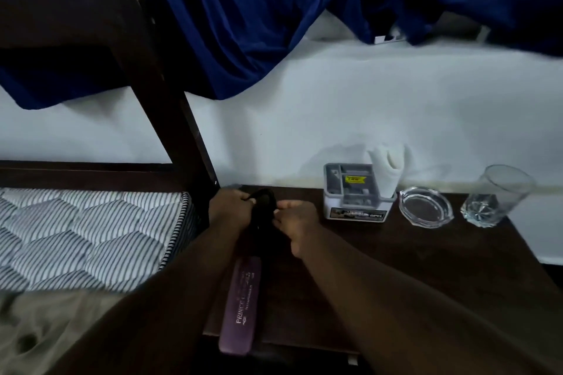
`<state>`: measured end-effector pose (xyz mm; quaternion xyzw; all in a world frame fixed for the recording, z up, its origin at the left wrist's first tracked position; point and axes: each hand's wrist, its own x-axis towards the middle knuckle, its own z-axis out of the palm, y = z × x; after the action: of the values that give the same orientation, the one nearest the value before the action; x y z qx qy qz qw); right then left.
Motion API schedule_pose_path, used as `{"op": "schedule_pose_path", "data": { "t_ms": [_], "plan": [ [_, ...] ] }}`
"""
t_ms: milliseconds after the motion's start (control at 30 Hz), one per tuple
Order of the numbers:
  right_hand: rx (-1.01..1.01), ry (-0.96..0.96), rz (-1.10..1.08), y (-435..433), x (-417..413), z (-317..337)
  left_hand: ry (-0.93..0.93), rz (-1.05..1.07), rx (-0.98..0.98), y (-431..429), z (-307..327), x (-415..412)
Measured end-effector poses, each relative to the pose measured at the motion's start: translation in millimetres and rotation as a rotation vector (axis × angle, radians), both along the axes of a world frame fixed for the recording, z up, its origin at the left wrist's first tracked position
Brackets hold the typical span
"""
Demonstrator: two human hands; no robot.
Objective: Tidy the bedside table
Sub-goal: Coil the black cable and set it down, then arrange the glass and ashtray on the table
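Observation:
A dark wooden bedside table (411,277) stands against a white wall. Over its back left part, my left hand (233,207) and my right hand (297,224) both grip a black cord (264,207), bunched between them; it belongs to a purple hair straightener (240,304) that lies along the table's left edge and overhangs the front. At the back sit a grey box (356,192) with a rolled white cloth (388,170) standing in it, a glass ashtray (425,207) and a drinking glass (496,198) with a little water.
A bed with a striped mattress (85,234) is to the left, its dark wooden post (170,119) rising beside the table. A blue curtain (243,24) hangs above. The table's right edge drops to the floor.

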<state>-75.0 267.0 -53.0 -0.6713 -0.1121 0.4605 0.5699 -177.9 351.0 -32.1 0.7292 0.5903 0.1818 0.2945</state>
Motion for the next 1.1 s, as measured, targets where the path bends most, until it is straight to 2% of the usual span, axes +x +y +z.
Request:
{"op": "schedule_pose_path", "data": {
  "t_ms": [133,233,367,500,633,700,767,833,900,967,1033,1100],
  "plan": [
    [-0.067,-0.182,0.073,-1.6,4.2,-17.3,0.055,0.015,0.028,10.5,-23.4,2.7],
    [-0.041,-0.293,0.128,-19.2,5.7,-21.1,0.066,0.027,0.063,8.6,-27.8,5.6],
    [-0.01,-0.306,0.159,-59.6,5.5,-17.5,0.078,0.062,0.118,-7.4,-22.2,3.3],
    [0.021,-0.361,0.184,-109.9,18.0,-9.5,0.11,-0.039,0.285,-40.5,-12.4,3.2],
    [0.03,-0.457,0.136,-168.1,51.6,3.8,0.112,-0.06,0.367,-73.0,1.0,12.8],
    [0.044,-0.492,0.068,-193.9,75.4,11.3,0.077,-0.099,0.481,-92.0,7.5,25.2],
    [0.05,-0.524,-0.042,-220.4,106.9,18.1,-0.025,-0.217,0.61,-121.8,13.9,50.1],
    [0.056,-0.537,-0.178,-240.4,140.9,23.5,-0.16,-0.397,0.637,-155.7,17.8,81.1],
    [0.051,-0.5,-0.331,-257.6,176.3,28.8,-0.273,-0.558,0.546,-188.4,20.3,122.3],
    [-0.009,-0.506,-0.453,-269.1,208.1,32.0,-0.381,-0.624,0.365,-214.2,21.8,165.6],
    [-0.086,-0.572,-0.513,-276.3,232.5,34.7,-0.441,-0.586,0.185,-230.7,22.6,206.7],
    [-0.071,-0.597,-0.511,-279.0,254.7,35.5,-0.429,-0.527,-0.046,-238.5,25.0,245.6]
  ]
}}
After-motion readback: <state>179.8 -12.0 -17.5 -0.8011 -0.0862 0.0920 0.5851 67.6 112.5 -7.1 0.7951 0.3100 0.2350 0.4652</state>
